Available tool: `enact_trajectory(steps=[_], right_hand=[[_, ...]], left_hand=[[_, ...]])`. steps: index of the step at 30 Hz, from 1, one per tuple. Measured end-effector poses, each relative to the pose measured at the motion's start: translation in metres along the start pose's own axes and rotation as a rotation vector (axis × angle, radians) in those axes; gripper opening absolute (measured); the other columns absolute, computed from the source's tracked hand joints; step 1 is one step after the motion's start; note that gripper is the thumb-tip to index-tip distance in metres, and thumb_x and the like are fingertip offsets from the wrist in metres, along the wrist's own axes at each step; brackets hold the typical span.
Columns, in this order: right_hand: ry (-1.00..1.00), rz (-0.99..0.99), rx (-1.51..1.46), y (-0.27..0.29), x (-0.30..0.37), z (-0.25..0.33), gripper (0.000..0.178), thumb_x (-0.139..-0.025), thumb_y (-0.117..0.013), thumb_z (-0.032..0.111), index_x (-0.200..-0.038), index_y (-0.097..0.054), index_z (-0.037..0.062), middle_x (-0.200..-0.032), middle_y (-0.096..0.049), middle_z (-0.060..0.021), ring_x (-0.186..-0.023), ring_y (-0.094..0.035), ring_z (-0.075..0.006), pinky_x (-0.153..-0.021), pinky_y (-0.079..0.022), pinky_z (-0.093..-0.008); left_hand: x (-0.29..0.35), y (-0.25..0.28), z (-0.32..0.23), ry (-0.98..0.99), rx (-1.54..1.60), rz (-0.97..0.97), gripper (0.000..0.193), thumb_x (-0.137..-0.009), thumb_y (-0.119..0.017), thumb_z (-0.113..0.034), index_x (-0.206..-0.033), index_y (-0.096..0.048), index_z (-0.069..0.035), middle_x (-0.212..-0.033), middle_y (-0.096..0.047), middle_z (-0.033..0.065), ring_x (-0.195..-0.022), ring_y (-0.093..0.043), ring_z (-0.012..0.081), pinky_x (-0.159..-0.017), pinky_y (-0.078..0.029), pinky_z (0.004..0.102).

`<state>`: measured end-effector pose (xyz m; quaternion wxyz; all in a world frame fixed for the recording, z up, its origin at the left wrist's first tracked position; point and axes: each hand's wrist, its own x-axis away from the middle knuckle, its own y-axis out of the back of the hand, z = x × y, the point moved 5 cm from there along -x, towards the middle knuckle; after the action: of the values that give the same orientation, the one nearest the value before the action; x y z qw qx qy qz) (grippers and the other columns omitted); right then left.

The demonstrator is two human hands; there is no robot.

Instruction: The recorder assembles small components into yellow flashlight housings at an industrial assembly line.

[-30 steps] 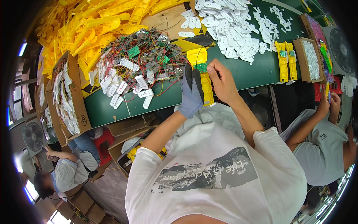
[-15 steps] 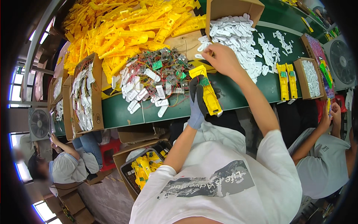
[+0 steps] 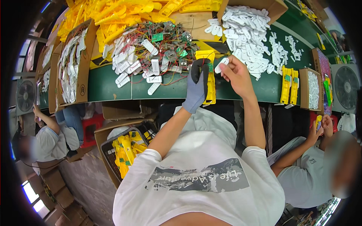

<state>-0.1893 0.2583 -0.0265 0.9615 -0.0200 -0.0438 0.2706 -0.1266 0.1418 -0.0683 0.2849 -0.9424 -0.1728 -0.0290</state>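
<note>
My left hand (image 3: 196, 86), in a grey glove with black fingers, is closed on a long yellow plastic housing (image 3: 210, 90) at the front edge of the table. A bit of green circuit board shows inside the housing beside my fingers; the rest is hidden by the glove. Just right of it, my bare right hand (image 3: 240, 78) pinches a small white oval plastic cover (image 3: 221, 65) between thumb and fingers. The cover is close to the housing's upper part; whether they touch I cannot tell. Behind my right hand lies a heap of similar white covers (image 3: 245, 32).
Left of my hands spreads a pile of wired circuit boards and white cases (image 3: 154, 49), with yellow housings (image 3: 124, 13) heaped behind. Two yellow housings (image 3: 286, 86) stand right, near a carton of white parts (image 3: 312, 90). A bin (image 3: 109, 150) sits below. Co-workers sit on both sides.
My right hand has come back from the white heap toward the housing, now with a white cover in its fingers. The housing in my left hand has turned more upright. The view has shifted.
</note>
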Motion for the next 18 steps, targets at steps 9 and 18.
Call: enact_trajectory(steps=[9, 18], right_hand=[[0.022, -0.021, 0.025, 0.003, 0.002, -0.023, 0.013, -0.085, -0.06, 0.008, -0.084, -0.047, 0.0038, -0.07, -0.056, 0.0008, -0.063, -0.048, -0.002, -0.057, -0.038, -0.0168], [-0.004, -0.047, -0.115, 0.003, 0.015, -0.024, 0.02, -0.081, -0.063, 0.004, -0.098, -0.054, 0.0004, -0.078, -0.061, -0.0031, -0.066, -0.054, -0.0035, -0.06, -0.042, -0.0168]], left_hand=[[-0.002, -0.003, -0.002, -0.136, -0.351, -0.019, 0.019, -0.085, -0.05, -0.004, -0.104, -0.051, -0.002, -0.086, -0.055, 0.0062, -0.073, -0.051, 0.0116, -0.065, -0.044, 0.0266], [0.003, -0.003, 0.003, 0.004, -0.199, 0.005, 0.023, -0.087, -0.049, -0.008, -0.109, -0.051, -0.001, -0.088, -0.056, 0.0063, -0.072, -0.053, 0.0097, -0.063, -0.045, 0.0248]])
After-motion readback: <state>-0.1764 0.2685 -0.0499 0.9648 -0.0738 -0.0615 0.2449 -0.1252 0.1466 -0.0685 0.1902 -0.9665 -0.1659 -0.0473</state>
